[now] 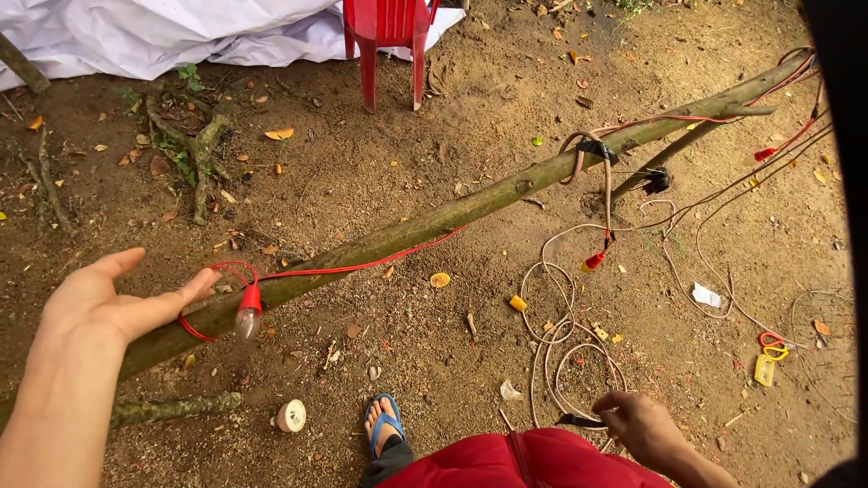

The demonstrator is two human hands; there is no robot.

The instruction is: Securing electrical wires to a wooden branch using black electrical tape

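Head view, item by item. Your left hand [108,303]: open, fingers spread, fingertips at the long mossy wooden pole [434,221], gripping nothing. Just past those fingertips: red cable [362,265] looped round the pole, with a clear bulb in a red socket [248,314] hanging below. Your right hand [637,425]: closed on a black strip [579,420] at the coiled pale wires [565,348] on the dirt ground [380,172]. Between the hands: your foot in a blue sandal [384,425]. Risk, as I judge it: a knock from the left hand could crack the bulb; a tug could tangle the coils.
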